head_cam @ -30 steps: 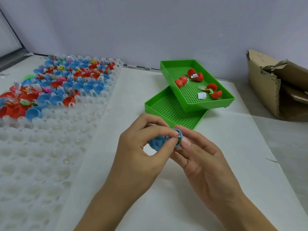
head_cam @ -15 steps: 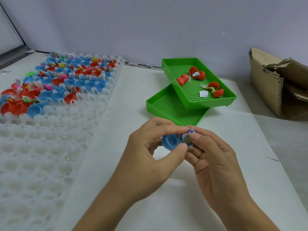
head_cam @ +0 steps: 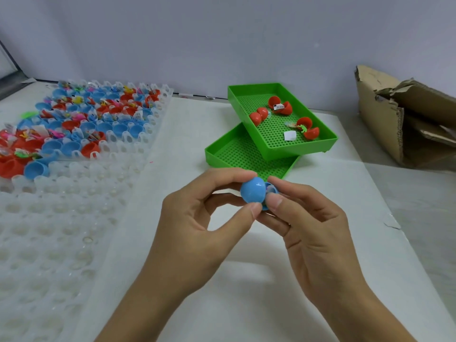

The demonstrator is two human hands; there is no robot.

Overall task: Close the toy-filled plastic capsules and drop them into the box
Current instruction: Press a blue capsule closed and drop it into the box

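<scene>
Over the white worktop [head_cam: 246, 304], your left hand [head_cam: 197, 230] pinches the domed half of a blue capsule [head_cam: 254, 191] between thumb and forefinger while your right hand [head_cam: 318, 233] grips the other half, the two halves meeting but not fully shut. At 12 o'clock sit two stacked green trays [head_cam: 308, 149] holding open red capsules [head_cam: 280, 106]. The cardboard box [head_cam: 380, 124] stands at 2 o'clock; the white holder tray [head_cam: 61, 218] lies at 9 o'clock.

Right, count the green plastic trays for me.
2. The upper green perforated plastic tray holds red capsules and rests askew on the lower green perforated plastic tray, beyond the hands. None seems hidden.
</scene>
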